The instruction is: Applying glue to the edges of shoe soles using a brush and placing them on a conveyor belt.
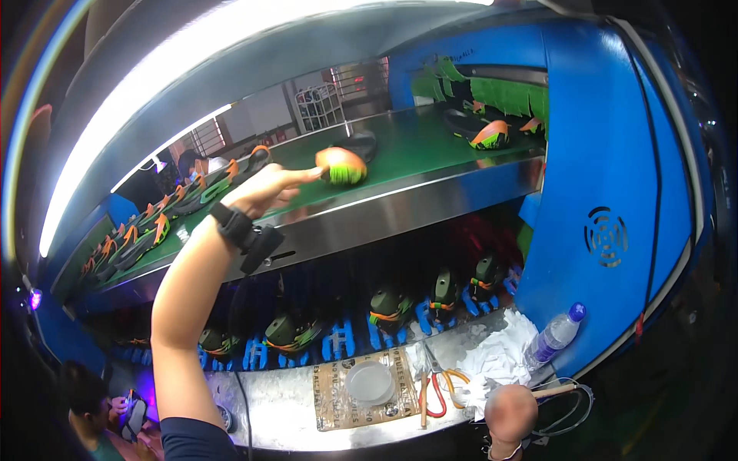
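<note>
My left hand reaches over the green conveyor belt, its fingertips pinching the edge of an orange and bright green shoe sole. The dark part of that sole extends behind the coloured end. At the lower right, my right hand is a closed, blurred fist near the bench edge. A light wooden stick, like a brush handle, sticks out from its right side; the rest is hidden. Beside this hand lie red-handled pliers, orange-handled cutters and a crumpled white cloth.
More soles sit on the belt, with several at left. Below, dark shoes stand on blue holders. A round clear lid rests on brown paper; a bottle leans by the blue wall. Someone works at lower left.
</note>
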`<state>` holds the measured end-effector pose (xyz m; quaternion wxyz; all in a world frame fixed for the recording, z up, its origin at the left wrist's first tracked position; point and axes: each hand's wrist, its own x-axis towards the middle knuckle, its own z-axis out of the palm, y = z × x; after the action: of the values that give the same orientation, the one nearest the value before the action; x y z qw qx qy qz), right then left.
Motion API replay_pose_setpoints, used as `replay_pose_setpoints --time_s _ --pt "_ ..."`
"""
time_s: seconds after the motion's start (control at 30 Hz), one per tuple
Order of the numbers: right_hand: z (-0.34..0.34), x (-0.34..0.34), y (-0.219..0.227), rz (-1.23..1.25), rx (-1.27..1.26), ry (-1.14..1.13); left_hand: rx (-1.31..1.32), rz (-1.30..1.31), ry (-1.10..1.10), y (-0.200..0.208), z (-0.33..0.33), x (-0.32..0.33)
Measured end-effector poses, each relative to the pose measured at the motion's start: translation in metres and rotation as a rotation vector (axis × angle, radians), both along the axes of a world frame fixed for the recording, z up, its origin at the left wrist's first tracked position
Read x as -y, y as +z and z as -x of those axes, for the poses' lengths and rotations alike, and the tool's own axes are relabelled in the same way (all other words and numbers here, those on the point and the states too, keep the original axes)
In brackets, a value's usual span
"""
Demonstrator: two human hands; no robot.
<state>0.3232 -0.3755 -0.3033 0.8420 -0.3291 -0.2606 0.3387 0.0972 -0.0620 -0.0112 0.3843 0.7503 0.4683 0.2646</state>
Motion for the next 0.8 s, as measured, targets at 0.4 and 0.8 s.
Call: replay_pose_setpoints --time_s 0.4,0.8 --pt "-0.023 -0.019 -0.012 0.096 -0.007 -0.048 -0.544 -0.468 0.2 0.016 -0.086 0.006" --pt "-0.036 -0.02 0.006 0.105 0.191 -0.017 -0.881 -0.475 0.055 0.053 -0.155 -0.153"
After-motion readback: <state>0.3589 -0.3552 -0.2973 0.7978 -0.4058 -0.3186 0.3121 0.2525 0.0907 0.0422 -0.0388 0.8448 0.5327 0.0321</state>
